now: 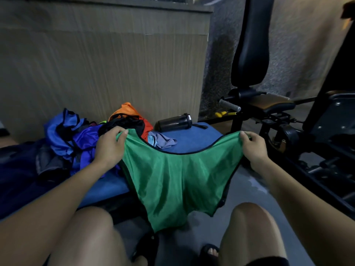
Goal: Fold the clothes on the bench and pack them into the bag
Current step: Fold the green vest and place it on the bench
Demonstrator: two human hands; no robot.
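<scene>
A green sleeveless vest (178, 181) with black trim hangs spread in front of me above the blue bench (190, 141). My left hand (110, 146) pinches its left shoulder strap and my right hand (253, 148) pinches the right one. The vest's lower part drapes past the bench edge, between my knees. On the bench behind my left hand lies a pile of clothes: blue and purple ones (71, 137), an orange one (128, 112), black fabric (123, 124) and a small grey-blue piece (163, 141). A dark blue bag (17, 169) sits at the left.
A dark shaker bottle (174, 122) lies on its side at the back of the bench, near the wood-panelled wall. Gym machinery (284, 120) with a black padded backrest stands close on the right. My knees and sandalled feet are below, on grey floor.
</scene>
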